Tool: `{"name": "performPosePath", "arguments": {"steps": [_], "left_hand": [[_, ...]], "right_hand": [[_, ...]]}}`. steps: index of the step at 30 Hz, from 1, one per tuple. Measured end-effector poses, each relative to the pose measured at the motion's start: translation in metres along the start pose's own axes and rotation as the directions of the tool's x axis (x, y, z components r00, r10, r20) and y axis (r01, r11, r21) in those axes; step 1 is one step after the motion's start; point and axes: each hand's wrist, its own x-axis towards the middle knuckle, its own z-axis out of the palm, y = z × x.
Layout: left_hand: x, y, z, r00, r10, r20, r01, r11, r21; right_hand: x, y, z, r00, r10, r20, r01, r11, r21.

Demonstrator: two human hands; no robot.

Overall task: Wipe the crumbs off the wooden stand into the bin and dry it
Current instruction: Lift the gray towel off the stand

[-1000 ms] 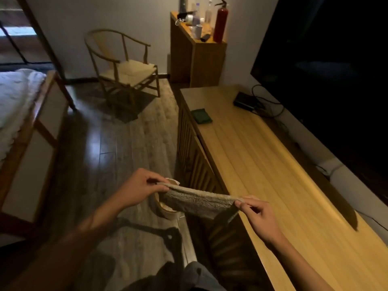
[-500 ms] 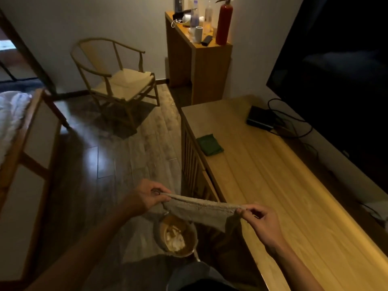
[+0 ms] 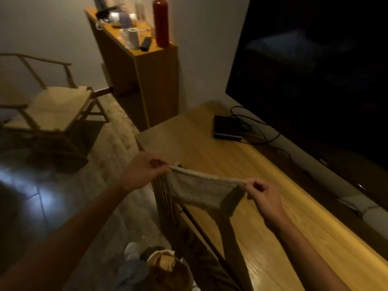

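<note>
Cloth (image 3: pixel 201 189) now lifted over the stand (image 3: pixel 262 206), bin (image 3: pixel 168 267) left near. Left hand (image 3: pixel 140 171) and right hand (image 3: pixel 262 194) pinch its corners taut; wiping looks next.

Your cloth (image 3: pixel 201 191) covers part of the wooden stand's (image 3: pixel 241 185) front edge. The bin (image 3: pixel 168 269) is blurred and cut off by the bottom edge, its contents unreadable. The chair (image 3: pixel 48 106) runs off the left edge.
</note>
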Motion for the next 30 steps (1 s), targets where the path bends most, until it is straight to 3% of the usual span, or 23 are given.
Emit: {"name": "performPosePath", "arguments": {"steps": [6,10,17,26,30], "left_hand": [[0.135,0.007,-0.023,0.973,0.149,0.177,-0.165,0.983,0.08],[0.22,0.003,-0.025,0.927,0.249,0.281,-0.28,0.957,0.075],[0.323,-0.009,-0.006,0.845,0.389,0.367,-0.452,0.886,0.101],[0.341,-0.034,0.012,0.789,0.518,0.33,-0.554,0.833,0.017],[0.309,-0.102,0.017,0.783,0.399,0.478,-0.496,0.863,0.093]], "right_hand": [[0.063,-0.025,0.011,0.966,0.0,-0.257,-0.005,1.0,-0.021],[0.103,-0.039,0.023,0.906,0.049,-0.421,-0.097,0.991,-0.091],[0.162,-0.033,0.033,0.809,0.086,-0.581,-0.257,0.941,-0.22],[0.169,-0.001,0.063,0.702,0.002,-0.712,-0.262,0.931,-0.255],[0.132,0.042,0.11,0.737,0.039,-0.675,-0.221,0.957,-0.186]]}}
